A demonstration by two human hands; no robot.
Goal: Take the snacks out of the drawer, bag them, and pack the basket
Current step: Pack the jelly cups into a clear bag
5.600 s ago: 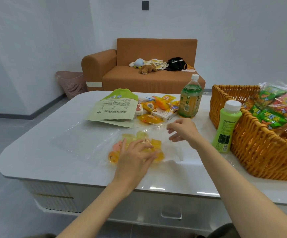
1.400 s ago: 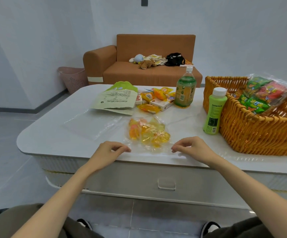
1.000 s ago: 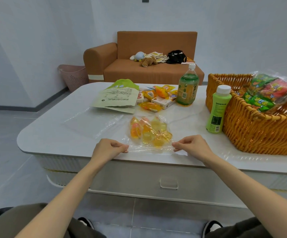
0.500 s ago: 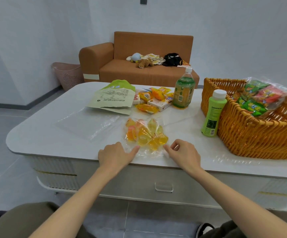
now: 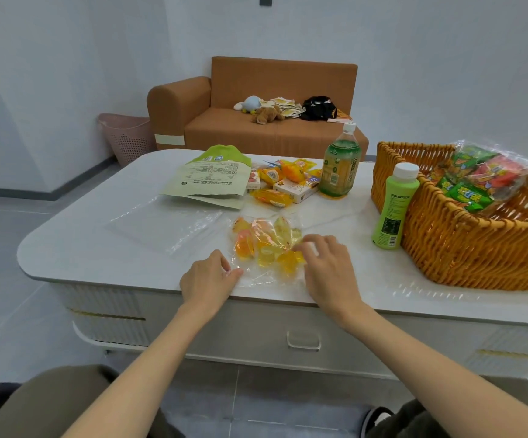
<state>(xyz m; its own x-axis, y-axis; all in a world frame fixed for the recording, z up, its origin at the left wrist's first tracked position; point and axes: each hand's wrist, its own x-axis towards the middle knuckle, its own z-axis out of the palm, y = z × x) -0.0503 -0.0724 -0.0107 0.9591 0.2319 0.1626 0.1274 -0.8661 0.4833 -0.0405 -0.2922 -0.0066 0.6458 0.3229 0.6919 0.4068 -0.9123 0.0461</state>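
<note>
The white table (image 5: pixel 98 248) bears a clear bag of jellies (image 5: pixel 265 245) near its front edge, seemingly an empty bag (image 5: pixel 161 226) beside it, a green pouch (image 5: pixel 212 178), snack packets (image 5: pixel 284 181), a tea bottle (image 5: pixel 338 165), a light-green bottle (image 5: pixel 393 210) and a wicker basket (image 5: pixel 477 248).

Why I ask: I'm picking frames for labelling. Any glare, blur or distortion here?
Head view: soft, even light, faint shadows; glare streaks on the glossy table in front of the wicker basket; the right hand has motion-blurred fingertips over the clear bag of jellies; wide-angle bending curves the table's front edge.
</note>
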